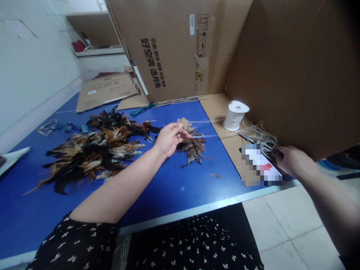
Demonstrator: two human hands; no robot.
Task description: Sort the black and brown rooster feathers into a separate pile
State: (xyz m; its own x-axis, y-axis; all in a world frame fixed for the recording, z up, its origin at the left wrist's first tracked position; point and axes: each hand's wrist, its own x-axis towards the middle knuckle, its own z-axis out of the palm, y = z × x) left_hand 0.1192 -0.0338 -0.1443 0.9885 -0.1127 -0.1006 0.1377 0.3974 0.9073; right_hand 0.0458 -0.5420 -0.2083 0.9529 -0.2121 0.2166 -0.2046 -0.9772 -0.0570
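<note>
My left hand [172,138] is closed in a pinch on a thin pale ribbon [206,136], which runs taut to the right. A second strand passes just above it toward the white spool [236,116]. Under and beyond those fingers lies a small bunch of brown and cream feathers [197,148]. At the right, my right hand [294,161] has its fingers closed at the handles of a pair of scissors [250,140], partly hidden by tangled pale cord [261,133]. A phone [263,165] with a blurred screen lies just left of that hand.
Large piles of brown and black feathers [92,150] cover the left of the blue table [180,191]. Tall cardboard walls [174,48] stand behind and at the right. Teal ties [142,109] lie at the back, a loose feather [215,175] near the front edge.
</note>
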